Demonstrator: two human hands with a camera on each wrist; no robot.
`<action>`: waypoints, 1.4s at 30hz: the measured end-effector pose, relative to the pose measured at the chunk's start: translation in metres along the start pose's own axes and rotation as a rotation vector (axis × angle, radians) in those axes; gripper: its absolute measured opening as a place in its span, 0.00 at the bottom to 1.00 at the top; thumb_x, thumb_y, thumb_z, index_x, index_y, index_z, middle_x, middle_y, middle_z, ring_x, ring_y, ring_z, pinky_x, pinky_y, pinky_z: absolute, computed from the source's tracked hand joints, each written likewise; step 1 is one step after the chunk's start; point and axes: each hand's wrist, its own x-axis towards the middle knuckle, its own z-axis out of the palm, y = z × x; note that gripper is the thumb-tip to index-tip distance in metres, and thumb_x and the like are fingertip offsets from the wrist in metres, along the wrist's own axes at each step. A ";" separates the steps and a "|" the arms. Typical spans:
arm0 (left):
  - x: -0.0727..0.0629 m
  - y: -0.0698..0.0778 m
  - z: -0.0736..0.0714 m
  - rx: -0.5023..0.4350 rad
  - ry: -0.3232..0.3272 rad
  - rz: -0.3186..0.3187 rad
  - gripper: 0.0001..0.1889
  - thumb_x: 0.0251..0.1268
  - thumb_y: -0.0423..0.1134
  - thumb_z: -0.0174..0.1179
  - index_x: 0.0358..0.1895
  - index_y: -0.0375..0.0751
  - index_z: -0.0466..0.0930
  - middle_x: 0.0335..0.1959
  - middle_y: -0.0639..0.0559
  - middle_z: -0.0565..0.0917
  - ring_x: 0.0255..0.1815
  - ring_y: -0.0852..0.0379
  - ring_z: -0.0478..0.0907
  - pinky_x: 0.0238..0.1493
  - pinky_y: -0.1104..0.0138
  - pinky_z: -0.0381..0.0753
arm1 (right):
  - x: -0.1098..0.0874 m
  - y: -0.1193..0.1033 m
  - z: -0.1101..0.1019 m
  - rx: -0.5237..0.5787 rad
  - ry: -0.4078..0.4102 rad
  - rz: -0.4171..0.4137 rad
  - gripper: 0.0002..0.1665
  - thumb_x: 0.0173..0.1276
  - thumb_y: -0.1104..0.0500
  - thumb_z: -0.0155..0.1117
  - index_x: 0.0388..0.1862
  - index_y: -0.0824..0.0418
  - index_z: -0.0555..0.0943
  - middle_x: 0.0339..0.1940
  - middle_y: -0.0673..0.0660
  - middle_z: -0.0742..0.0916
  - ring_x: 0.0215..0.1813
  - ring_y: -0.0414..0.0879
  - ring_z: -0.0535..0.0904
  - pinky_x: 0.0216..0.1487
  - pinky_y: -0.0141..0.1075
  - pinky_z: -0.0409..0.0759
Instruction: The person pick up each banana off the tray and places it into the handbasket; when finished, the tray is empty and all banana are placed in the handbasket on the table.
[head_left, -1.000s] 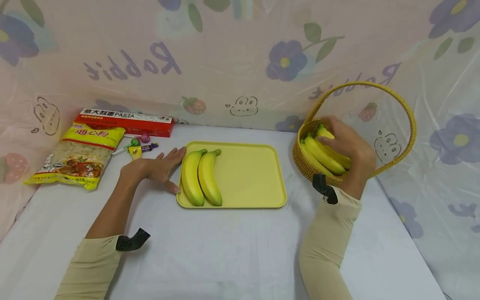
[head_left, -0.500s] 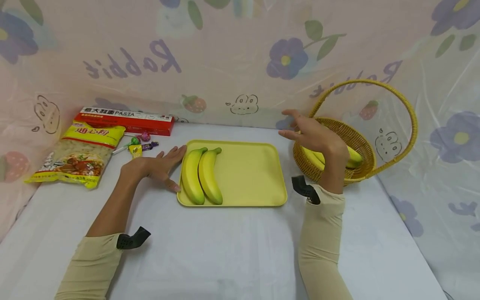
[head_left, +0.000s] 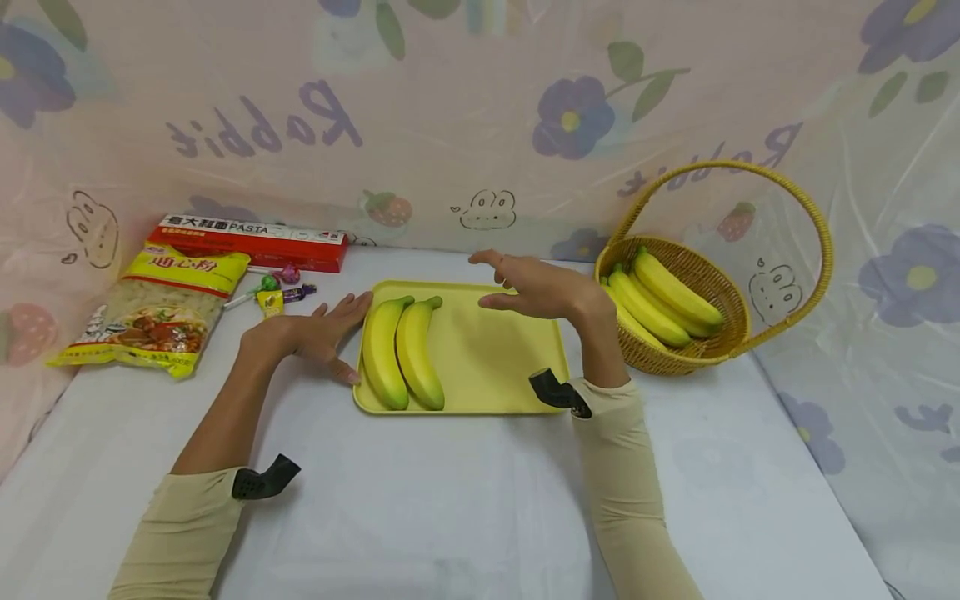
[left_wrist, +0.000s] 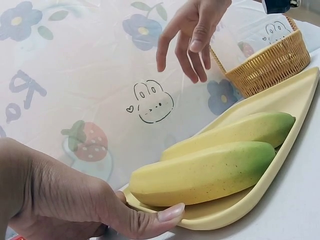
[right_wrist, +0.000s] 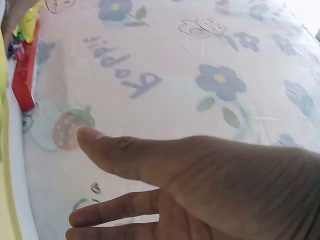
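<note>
Two bananas (head_left: pixel 418 354) lie side by side in the left part of a yellow tray (head_left: pixel 495 392). My left hand (head_left: pixel 315 337) rests at the tray's left edge with fingers spread, and in the left wrist view its thumb (left_wrist: pixel 150 220) lies on the rim beside the bananas (left_wrist: pixel 205 172). My right hand (head_left: pixel 536 287) hovers above the tray's right part with nothing in it, its fingers extended and the thumb apart. In the right wrist view the same hand (right_wrist: pixel 200 185) shows bare fingers. Several bananas (head_left: pixel 675 292) sit in a wicker basket (head_left: pixel 731 321) to its right.
The basket's tall handle (head_left: pixel 821 242) arches up over the right side. On the left lie a yellow bag of dry pasta (head_left: pixel 161 308), a red pasta box (head_left: pixel 262 246) and some lollipops and wrapped candies (head_left: pixel 272 296). A printed curtain (head_left: pixel 420 125) hangs behind the table.
My right hand has left the bananas in the basket and moved left over the tray, carrying nothing. The left hand and the two bananas in the tray have stayed put.
</note>
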 end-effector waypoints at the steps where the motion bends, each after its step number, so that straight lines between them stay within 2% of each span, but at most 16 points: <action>1: 0.000 0.000 0.000 -0.001 0.000 -0.003 0.75 0.51 0.60 0.78 0.85 0.36 0.26 0.87 0.34 0.31 0.88 0.32 0.27 0.85 0.33 0.30 | 0.004 -0.003 0.003 -0.005 -0.019 -0.012 0.40 0.83 0.46 0.57 0.85 0.52 0.54 0.61 0.61 0.86 0.69 0.54 0.80 0.72 0.51 0.78; 4: 0.000 -0.001 0.001 -0.006 0.000 0.000 0.75 0.51 0.60 0.78 0.85 0.36 0.26 0.87 0.34 0.31 0.88 0.32 0.26 0.85 0.34 0.30 | 0.017 -0.011 0.011 -0.025 -0.068 -0.067 0.40 0.83 0.48 0.57 0.85 0.55 0.54 0.51 0.58 0.91 0.65 0.52 0.84 0.74 0.49 0.77; 7: 0.001 -0.002 0.001 -0.005 0.001 0.003 0.76 0.51 0.62 0.78 0.85 0.37 0.25 0.88 0.35 0.30 0.88 0.32 0.26 0.85 0.34 0.30 | 0.027 -0.020 0.020 -0.029 -0.117 -0.095 0.39 0.83 0.49 0.57 0.85 0.56 0.56 0.60 0.58 0.89 0.69 0.54 0.83 0.77 0.48 0.75; 9: 0.002 -0.002 0.001 -0.005 -0.003 0.006 0.76 0.51 0.62 0.78 0.85 0.37 0.25 0.88 0.36 0.30 0.88 0.32 0.25 0.85 0.34 0.30 | 0.033 -0.026 0.026 -0.038 -0.150 -0.104 0.39 0.83 0.49 0.57 0.85 0.57 0.56 0.74 0.58 0.81 0.74 0.55 0.79 0.80 0.47 0.73; 11: 0.002 -0.002 0.001 -0.005 -0.002 0.005 0.76 0.51 0.62 0.78 0.85 0.37 0.25 0.87 0.35 0.30 0.88 0.32 0.25 0.85 0.34 0.30 | 0.038 -0.031 0.032 -0.044 -0.181 -0.105 0.39 0.83 0.50 0.57 0.85 0.57 0.56 0.80 0.58 0.75 0.77 0.57 0.76 0.81 0.47 0.72; 14: 0.002 -0.001 0.001 -0.011 -0.005 0.004 0.76 0.51 0.61 0.78 0.85 0.37 0.25 0.87 0.35 0.30 0.88 0.32 0.25 0.85 0.34 0.30 | 0.046 -0.037 0.040 -0.078 -0.220 -0.106 0.39 0.83 0.50 0.57 0.85 0.56 0.56 0.82 0.56 0.72 0.78 0.55 0.75 0.81 0.45 0.71; 20: 0.001 0.001 0.001 -0.013 -0.003 0.001 0.76 0.50 0.60 0.78 0.85 0.37 0.25 0.87 0.35 0.30 0.88 0.31 0.26 0.84 0.33 0.30 | 0.058 -0.047 0.054 -0.139 -0.279 -0.086 0.40 0.81 0.47 0.59 0.85 0.51 0.56 0.81 0.52 0.73 0.82 0.47 0.69 0.85 0.43 0.66; 25: 0.001 0.000 0.001 -0.006 -0.002 -0.005 0.76 0.49 0.61 0.79 0.85 0.38 0.25 0.87 0.35 0.30 0.88 0.32 0.25 0.84 0.33 0.31 | 0.062 -0.049 0.059 -0.153 -0.334 -0.051 0.41 0.82 0.47 0.58 0.87 0.48 0.54 0.82 0.52 0.73 0.84 0.47 0.66 0.86 0.44 0.63; 27: 0.002 0.000 0.001 -0.006 -0.003 -0.009 0.77 0.49 0.62 0.79 0.85 0.38 0.24 0.87 0.35 0.29 0.88 0.32 0.25 0.84 0.33 0.30 | 0.062 -0.049 0.060 -0.163 -0.342 -0.047 0.40 0.82 0.48 0.58 0.86 0.48 0.55 0.77 0.54 0.78 0.78 0.47 0.73 0.83 0.43 0.68; 29: 0.002 -0.001 0.001 -0.004 -0.004 -0.011 0.77 0.49 0.62 0.79 0.85 0.38 0.24 0.87 0.35 0.30 0.88 0.32 0.25 0.84 0.33 0.31 | 0.062 -0.050 0.060 -0.174 -0.348 -0.044 0.37 0.83 0.50 0.57 0.84 0.49 0.57 0.66 0.57 0.85 0.68 0.47 0.80 0.77 0.42 0.74; 31: 0.002 -0.001 0.002 -0.005 -0.005 -0.013 0.77 0.48 0.62 0.79 0.85 0.39 0.24 0.88 0.36 0.30 0.88 0.32 0.25 0.84 0.34 0.31 | 0.062 -0.050 0.061 -0.183 -0.344 -0.045 0.36 0.83 0.50 0.58 0.83 0.50 0.58 0.58 0.57 0.87 0.61 0.46 0.81 0.73 0.42 0.77; 32: 0.002 -0.002 0.002 -0.005 -0.003 -0.013 0.77 0.48 0.62 0.79 0.85 0.39 0.24 0.88 0.36 0.30 0.88 0.32 0.25 0.84 0.33 0.31 | 0.062 -0.051 0.061 -0.186 -0.343 -0.045 0.36 0.83 0.49 0.58 0.82 0.50 0.58 0.57 0.57 0.87 0.60 0.47 0.81 0.73 0.41 0.77; 34: 0.003 -0.002 0.002 -0.005 -0.002 -0.011 0.77 0.48 0.62 0.78 0.85 0.39 0.25 0.88 0.35 0.30 0.88 0.32 0.26 0.84 0.33 0.31 | 0.062 -0.051 0.061 -0.177 -0.350 -0.034 0.36 0.83 0.48 0.57 0.83 0.48 0.57 0.64 0.56 0.86 0.66 0.46 0.80 0.77 0.42 0.75; 36: 0.003 -0.002 0.003 -0.007 -0.003 -0.009 0.77 0.48 0.63 0.78 0.85 0.39 0.25 0.88 0.35 0.30 0.88 0.32 0.26 0.84 0.33 0.31 | 0.062 -0.051 0.062 -0.169 -0.359 -0.034 0.37 0.83 0.48 0.57 0.85 0.45 0.56 0.74 0.54 0.81 0.76 0.46 0.75 0.83 0.45 0.69; 38: 0.004 -0.002 0.003 -0.003 -0.001 -0.006 0.77 0.48 0.63 0.78 0.85 0.38 0.25 0.88 0.35 0.31 0.88 0.32 0.26 0.84 0.33 0.31 | 0.063 -0.051 0.062 -0.173 -0.369 -0.044 0.37 0.83 0.47 0.56 0.85 0.43 0.58 0.79 0.53 0.76 0.81 0.47 0.70 0.85 0.46 0.66; 42: 0.003 -0.001 0.002 -0.003 -0.003 -0.004 0.77 0.48 0.63 0.78 0.85 0.38 0.25 0.88 0.35 0.31 0.88 0.32 0.26 0.84 0.33 0.31 | 0.064 -0.049 0.062 -0.201 -0.379 -0.073 0.31 0.83 0.48 0.56 0.82 0.45 0.65 0.78 0.52 0.78 0.77 0.47 0.74 0.82 0.45 0.69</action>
